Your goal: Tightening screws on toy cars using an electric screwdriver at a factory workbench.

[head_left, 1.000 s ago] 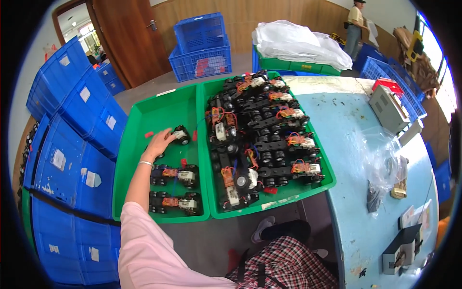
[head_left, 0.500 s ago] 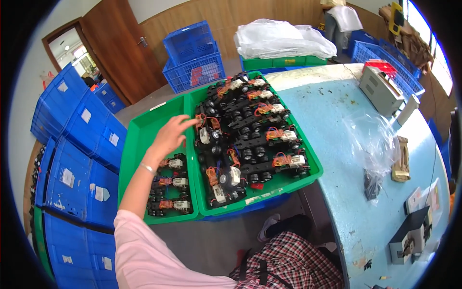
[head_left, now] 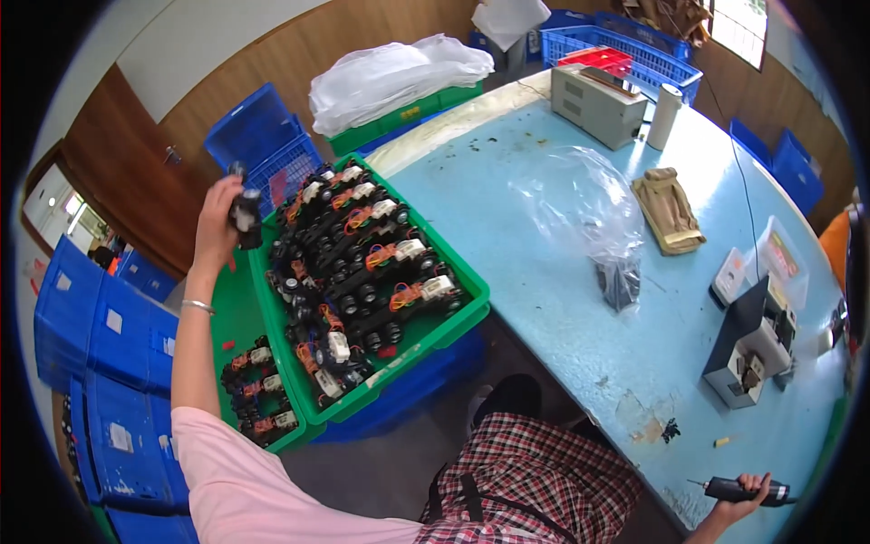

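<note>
Fingers of my left hand (head_left: 217, 225) are closed around wheeled chassis (head_left: 247, 220); right hand (head_left: 740, 505) grips screwdriver (head_left: 728, 490). I should carry both steadily.

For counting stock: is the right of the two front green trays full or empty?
Mostly full: black wheeled chassis crowd the right tray; some bare green shows inside its near edge.

"What are the walls like?"
"Wood panelling (head_left: 263, 77) below, white wall (head_left: 199, 54) above."
"I see a brown door (head_left: 140, 154) with a metal handle (head_left: 172, 155), beside a bright opening (head_left: 77, 207)."
"Grey floor (head_left: 326, 464) down here, beside that big blue-topped table (head_left: 462, 263)."
"Its top is worn near this edge and gleams on the right."
"And that window (head_left: 739, 32) glares white at the far end."
</note>
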Tool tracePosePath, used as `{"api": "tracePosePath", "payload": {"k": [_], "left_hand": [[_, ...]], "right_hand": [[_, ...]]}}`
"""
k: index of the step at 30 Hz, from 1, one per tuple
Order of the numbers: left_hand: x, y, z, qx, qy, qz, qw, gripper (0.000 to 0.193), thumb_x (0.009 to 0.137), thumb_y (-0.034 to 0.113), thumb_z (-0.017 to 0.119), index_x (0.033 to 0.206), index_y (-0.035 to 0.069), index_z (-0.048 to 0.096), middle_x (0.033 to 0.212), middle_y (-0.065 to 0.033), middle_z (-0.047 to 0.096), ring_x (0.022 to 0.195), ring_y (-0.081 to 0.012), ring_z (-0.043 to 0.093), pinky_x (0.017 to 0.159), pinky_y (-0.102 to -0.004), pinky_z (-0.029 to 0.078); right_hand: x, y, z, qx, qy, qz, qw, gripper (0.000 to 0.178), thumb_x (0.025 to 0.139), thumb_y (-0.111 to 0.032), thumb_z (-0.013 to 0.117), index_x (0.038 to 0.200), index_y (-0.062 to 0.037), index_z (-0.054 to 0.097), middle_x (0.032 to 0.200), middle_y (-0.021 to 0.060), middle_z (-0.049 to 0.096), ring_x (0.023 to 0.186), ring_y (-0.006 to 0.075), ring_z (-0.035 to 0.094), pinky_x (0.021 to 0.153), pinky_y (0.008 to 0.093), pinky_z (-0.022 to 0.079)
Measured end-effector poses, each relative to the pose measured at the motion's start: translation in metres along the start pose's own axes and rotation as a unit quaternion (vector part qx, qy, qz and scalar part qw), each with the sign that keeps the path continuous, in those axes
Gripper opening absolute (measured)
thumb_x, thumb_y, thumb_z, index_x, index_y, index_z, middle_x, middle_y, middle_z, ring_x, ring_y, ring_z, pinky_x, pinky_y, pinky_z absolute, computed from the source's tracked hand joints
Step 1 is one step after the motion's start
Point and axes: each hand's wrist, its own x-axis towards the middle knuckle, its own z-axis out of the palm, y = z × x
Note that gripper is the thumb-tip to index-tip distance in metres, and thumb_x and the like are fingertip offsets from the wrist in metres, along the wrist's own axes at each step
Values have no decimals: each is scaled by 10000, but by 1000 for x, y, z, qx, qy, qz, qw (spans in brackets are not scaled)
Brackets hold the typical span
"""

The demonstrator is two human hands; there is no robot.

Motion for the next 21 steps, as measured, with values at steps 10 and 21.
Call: {"api": "tracePosePath", "payload": {"k": [10, 21], "left_hand": [[79, 273, 143, -84, -221, 338, 911, 155, 723, 71, 549, 878, 76, 554, 949, -106, 538, 916, -272, 535, 667, -341, 514], [44, 218, 46, -272, -233, 211, 910, 468, 670, -3, 639, 1121, 102, 570, 1167, -121, 542, 1028, -295, 543, 843, -362, 473]], "right_hand": [[-17, 11, 0, 16, -39, -4, 999, 160, 881, -132, 540, 1010, -37, 539, 620, -14, 384, 527, 80, 361, 512, 232, 338], [-11, -17, -7, -44, -26, -69, 996, 181, 743, -206, 661, 818, -106, 529, 574, -23, 407, 491, 141, 415, 540, 308, 430]]}}
